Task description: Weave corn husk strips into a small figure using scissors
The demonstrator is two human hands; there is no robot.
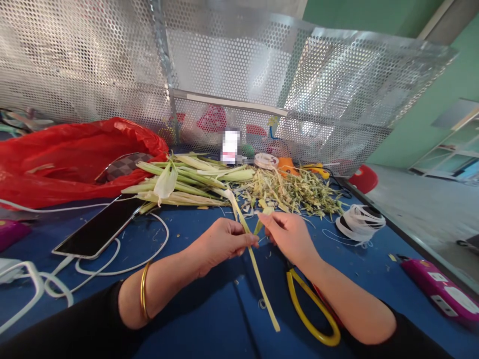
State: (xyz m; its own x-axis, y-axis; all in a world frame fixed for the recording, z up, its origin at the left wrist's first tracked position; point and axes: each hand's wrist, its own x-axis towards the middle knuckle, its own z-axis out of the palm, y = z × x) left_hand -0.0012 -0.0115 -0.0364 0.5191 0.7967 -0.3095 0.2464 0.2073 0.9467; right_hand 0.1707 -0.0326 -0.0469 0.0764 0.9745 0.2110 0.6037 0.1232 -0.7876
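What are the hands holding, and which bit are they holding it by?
A long leaf strip. The left hand pinches it partway along, with the lower end trailing free; the right hand pinches a sliver splitting off beside that grip.

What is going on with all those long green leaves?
A person works at a blue table, and both hands are on one long leaf strip. The left hand pinches it, and the right hand grips its upper part. Behind them lie a pile of fresh stalks and a heap of trimmings. Yellow-handled scissors rest under the right forearm.
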